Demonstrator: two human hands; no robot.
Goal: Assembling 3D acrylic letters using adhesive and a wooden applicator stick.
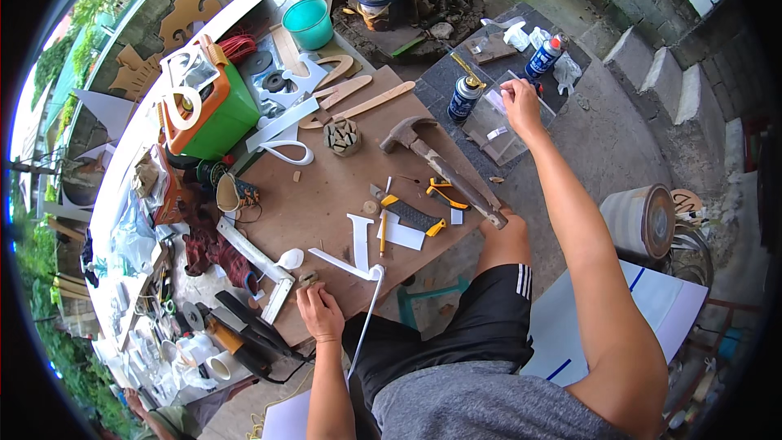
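At the near edge of the brown board table [326, 187], my left hand [319, 314] has its fingers curled beside a small roundish brownish piece; what it grips is partly hidden. My right hand [521, 106] reaches out to a low dark-tiled table, fingertips pinched together over a clear plastic sheet or case [495, 137]. Anything between those fingertips is too small to tell. Left of that hand stands a blue butane-style can [465, 99]; a second blue can with a red top [544, 57] is behind it. In front of my left hand lie white cut strips [359, 243].
A hammer [444, 165], a utility knife [410, 214] and a pencil [384, 228] lie on the board. An angle grinder [232, 342], a green-orange box [213, 110] and a teal bucket [308, 24] crowd the left side. A metal drum [637, 220] stands at right.
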